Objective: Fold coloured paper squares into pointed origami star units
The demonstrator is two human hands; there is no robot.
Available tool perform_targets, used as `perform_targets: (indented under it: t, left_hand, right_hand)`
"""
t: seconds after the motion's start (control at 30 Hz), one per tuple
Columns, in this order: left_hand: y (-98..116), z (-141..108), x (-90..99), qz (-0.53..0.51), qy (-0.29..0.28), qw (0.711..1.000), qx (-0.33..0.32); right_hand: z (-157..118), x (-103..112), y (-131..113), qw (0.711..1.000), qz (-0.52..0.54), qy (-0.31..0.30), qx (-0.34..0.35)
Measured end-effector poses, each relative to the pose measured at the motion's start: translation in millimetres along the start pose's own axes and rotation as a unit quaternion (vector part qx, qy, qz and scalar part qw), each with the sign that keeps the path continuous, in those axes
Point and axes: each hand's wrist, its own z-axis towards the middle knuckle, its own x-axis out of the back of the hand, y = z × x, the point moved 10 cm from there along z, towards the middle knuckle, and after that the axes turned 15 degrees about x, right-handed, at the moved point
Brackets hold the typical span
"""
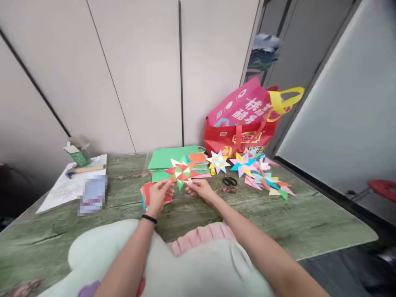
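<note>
Paper star (181,171), up over the table (309,225); left hand (158,195) pinching one tip, right hand (201,189) pinching another; light touch serves best here, pressure even both sides, so no fold buckles or slips.

White character "桃" on the pink bag (232,103)

Paper star (182,171) in both hands (199,188)
</note>
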Motion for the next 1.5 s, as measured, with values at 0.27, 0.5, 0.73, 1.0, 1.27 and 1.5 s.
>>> perform_targets:
  t: [0.27,0.5,0.73,1.0,1.27,1.5]
  left_hand:
    - [7.2,-9.2,-8.2,0.010,-0.019,1.000,0.000]
    - [5.5,-12.1,-17.7,-0.066,-0.068,0.995,0.041]
    - [4.7,-3.1,2.8,-0.139,-0.029,0.988,0.059]
    - [-7.4,-13.9,-19.6,0.012,-0.074,0.993,0.091]
    - [0.2,-10.2,-6.4,-0.017,-0.027,0.997,0.064]
    - [0.6,-12.1,-11.0,-0.013,-0.041,0.997,0.064]
  right_hand:
    - [4.9,4.8,-23.4,0.996,0.012,0.075,0.039]
    - [33.8,3.5,-60.4,0.984,0.042,0.155,0.076]
    - [25.2,15.4,-61.7,0.979,0.070,0.168,0.097]
    - [14.4,36.8,-41.6,0.963,0.102,0.236,0.078]
    - [15.2,19.6,-36.7,0.976,0.082,0.192,0.067]
    - [16.3,28.1,-38.5,0.971,0.068,0.212,0.093]
